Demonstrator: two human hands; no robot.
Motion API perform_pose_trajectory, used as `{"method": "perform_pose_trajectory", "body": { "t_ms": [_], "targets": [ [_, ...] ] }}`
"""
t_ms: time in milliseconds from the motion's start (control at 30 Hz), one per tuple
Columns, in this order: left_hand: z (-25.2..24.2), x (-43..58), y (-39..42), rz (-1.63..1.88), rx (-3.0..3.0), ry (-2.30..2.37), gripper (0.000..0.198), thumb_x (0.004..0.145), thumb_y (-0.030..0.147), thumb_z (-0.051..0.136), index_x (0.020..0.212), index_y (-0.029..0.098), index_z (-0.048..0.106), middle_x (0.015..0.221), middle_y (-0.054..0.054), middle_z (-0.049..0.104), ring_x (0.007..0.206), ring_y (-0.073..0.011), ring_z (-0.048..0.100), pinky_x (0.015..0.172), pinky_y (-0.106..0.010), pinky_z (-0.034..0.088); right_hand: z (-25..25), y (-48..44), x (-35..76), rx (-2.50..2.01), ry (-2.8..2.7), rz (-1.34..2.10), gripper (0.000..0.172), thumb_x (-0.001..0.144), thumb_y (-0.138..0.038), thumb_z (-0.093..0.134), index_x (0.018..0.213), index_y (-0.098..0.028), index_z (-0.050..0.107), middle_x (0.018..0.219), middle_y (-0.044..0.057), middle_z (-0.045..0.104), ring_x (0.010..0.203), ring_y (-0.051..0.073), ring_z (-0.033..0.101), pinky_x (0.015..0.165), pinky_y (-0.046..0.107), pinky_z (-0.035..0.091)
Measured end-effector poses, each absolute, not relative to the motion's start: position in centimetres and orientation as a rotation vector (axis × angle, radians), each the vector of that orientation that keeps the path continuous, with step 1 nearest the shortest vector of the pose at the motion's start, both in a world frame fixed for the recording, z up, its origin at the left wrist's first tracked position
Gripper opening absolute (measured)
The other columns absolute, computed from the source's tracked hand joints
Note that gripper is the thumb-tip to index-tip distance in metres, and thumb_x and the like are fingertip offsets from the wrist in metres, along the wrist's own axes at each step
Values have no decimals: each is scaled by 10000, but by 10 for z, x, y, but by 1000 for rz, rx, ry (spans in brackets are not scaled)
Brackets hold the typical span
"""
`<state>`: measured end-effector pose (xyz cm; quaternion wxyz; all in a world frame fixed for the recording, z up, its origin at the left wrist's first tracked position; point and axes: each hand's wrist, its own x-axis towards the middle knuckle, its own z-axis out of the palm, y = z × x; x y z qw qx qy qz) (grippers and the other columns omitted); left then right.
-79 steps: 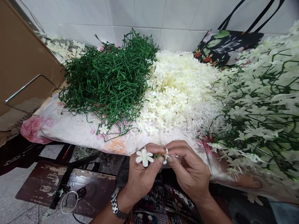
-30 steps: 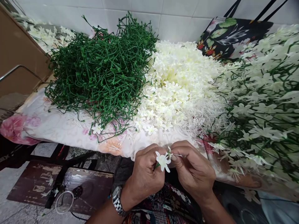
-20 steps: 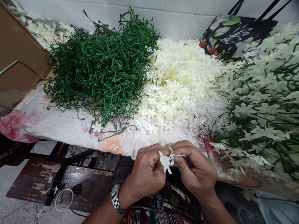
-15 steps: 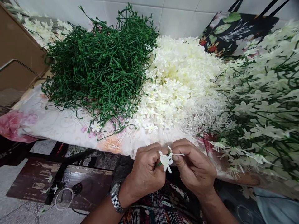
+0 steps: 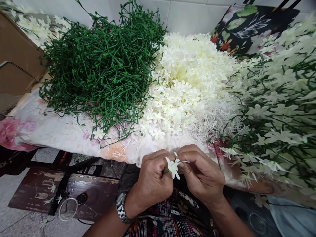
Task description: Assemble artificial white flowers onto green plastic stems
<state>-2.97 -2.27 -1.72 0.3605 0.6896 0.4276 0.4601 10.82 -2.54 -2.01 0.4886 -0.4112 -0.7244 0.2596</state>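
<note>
In front of my lap, my left hand (image 5: 156, 177) is closed around a green artificial flower stem, most of it hidden in the fist. A white artificial flower (image 5: 173, 168) shows beside the thumb, on the stem's end. Pressed close to it, my right hand (image 5: 202, 174) pinches a thin white stamen piece (image 5: 185, 161) whose fine tips stick out past the fingers. Beyond the hands lie a heap of green plastic stems (image 5: 103, 65), a pile of loose white blossoms (image 5: 187, 72) and a bunch of white stamens (image 5: 217, 118).
Finished-looking flowers on stems (image 5: 278, 115) crowd the right side. A flowered cloth (image 5: 61, 138) covers the work surface. A dark patterned bag (image 5: 251, 29) leans on the tiled wall, and a cardboard box (image 5: 19, 56) stands at left. Below is a brown wooden board (image 5: 96, 194).
Both hands have shifted slightly left together, still on the flower and stamen piece. The view has tilted a little; the piles look unchanged.
</note>
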Motion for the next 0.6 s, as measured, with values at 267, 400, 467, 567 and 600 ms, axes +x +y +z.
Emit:
{"method": "perform_pose_trajectory", "body": {
  "t_ms": [267,400,467,567,600],
  "targets": [
    [-9,-38,-21,1204,1567,1008,227,788,81,452,576,158,481,551,25,456,498,-83,427,458,-186,355,-7,-30,111,-1016,-1825,592,157,833,-71,527,954,-168,548,860,32,560,815,114,546,705,234,455],
    [-13,-37,-26,1299,1646,1062,199,780,63,457,619,160,520,553,26,449,495,-89,428,462,-200,351,2,-33,115,-1069,-1862,451,187,818,-95,557,995,-156,556,933,59,555,867,130,549,743,249,459],
    [-15,-36,-29,1352,1734,1073,185,757,38,462,641,165,528,547,35,427,488,-85,408,457,-200,329,5,-34,116,-1088,-1875,380,176,806,-88,568,970,-153,558,885,50,552,817,125,542,706,245,455],
    [-17,-36,-30,1380,1886,1084,180,720,8,468,687,172,536,559,32,425,493,-91,396,455,-208,314,6,-35,116,-1106,-1912,362,150,799,-66,569,920,-153,558,794,29,550,748,116,528,658,238,446],
    [-17,-36,-30,1375,1946,1089,185,710,3,463,702,170,540,563,27,430,496,-97,395,455,-214,312,6,-36,115,-1111,-1927,378,133,803,-61,561,899,-154,558,773,24,548,731,112,526,646,233,443]
  ]
}}
